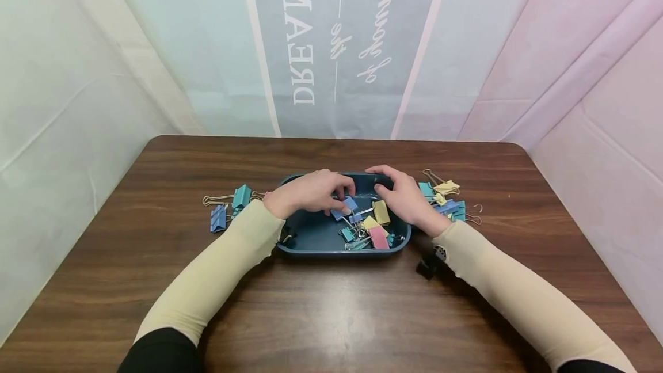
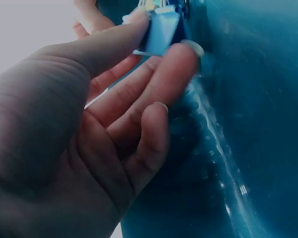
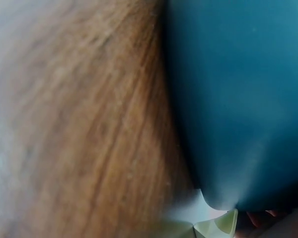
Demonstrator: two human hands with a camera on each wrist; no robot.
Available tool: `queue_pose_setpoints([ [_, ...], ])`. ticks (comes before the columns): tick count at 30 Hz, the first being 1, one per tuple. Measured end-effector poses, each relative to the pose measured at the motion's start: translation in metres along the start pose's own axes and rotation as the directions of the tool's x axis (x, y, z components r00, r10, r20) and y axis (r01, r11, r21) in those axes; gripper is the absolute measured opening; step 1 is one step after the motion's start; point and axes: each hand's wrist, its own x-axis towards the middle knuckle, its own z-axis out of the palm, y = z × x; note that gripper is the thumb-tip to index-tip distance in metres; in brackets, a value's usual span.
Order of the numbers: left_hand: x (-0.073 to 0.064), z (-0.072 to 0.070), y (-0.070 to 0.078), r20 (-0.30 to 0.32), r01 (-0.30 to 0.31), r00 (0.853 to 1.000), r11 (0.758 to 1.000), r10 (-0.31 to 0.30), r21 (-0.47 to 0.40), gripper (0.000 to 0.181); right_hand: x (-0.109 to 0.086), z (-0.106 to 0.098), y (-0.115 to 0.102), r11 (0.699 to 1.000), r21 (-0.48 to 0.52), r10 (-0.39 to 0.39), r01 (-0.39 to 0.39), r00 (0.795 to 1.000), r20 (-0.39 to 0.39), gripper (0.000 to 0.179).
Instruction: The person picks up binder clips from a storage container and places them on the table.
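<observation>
My left hand point(image 1: 316, 191) reaches into a dark blue tray point(image 1: 311, 251). Between its thumb and fingertips it pinches a blue binder clip point(image 2: 161, 32), while the other fingers curl loosely below. Over the tray's right part is my right hand point(image 1: 406, 197), thumb and fingers spread apart near the far rim, with nothing visible between them. Inside the tray lie several binder clips, among them a yellow clip point(image 1: 381, 212), a pink clip point(image 1: 378, 238) and a teal clip point(image 1: 347, 235). The right wrist view shows mostly the tray's outer wall point(image 3: 238, 99); the fingers there are largely hidden.
Left of the tray, teal clips point(image 1: 241, 197) and a blue clip point(image 1: 218, 219) lie on the brown wooden table point(image 1: 336, 315). More clips, including a yellow clip point(image 1: 446, 187), are heaped right of it. A printed curtain point(image 1: 342, 114) hangs behind the table.
</observation>
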Motion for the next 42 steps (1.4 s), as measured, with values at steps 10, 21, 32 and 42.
queue_pose_setpoints([
  [10, 0.003, -0.002, 0.0, -0.015, -0.102, 0.995, 0.994, 0.101, -0.032, 0.034, -0.001, -0.003, 0.002, 1.0, -0.011, 0.007, -0.007, 1.0, 0.01, 0.038],
  [21, -0.006, -0.013, 0.008, -0.055, -0.06, 0.996, 0.994, 0.065, 0.094, 0.034, -0.001, 0.002, 0.003, 1.0, -0.016, -0.002, 0.003, 1.0, 0.016, 0.037],
  [32, -0.019, -0.039, 0.021, -0.147, -0.062, 0.985, 0.978, 0.093, 0.201, 0.032, -0.001, 0.0, 0.002, 1.0, -0.022, -0.015, 0.015, 1.0, 0.001, 0.036],
  [42, -0.055, -0.059, 0.022, -0.25, -0.098, 0.96, 0.987, 0.128, 0.129, 0.026, 0.001, -0.001, 0.002, 0.999, -0.05, -0.021, 0.021, 1.0, -0.001, 0.037],
])
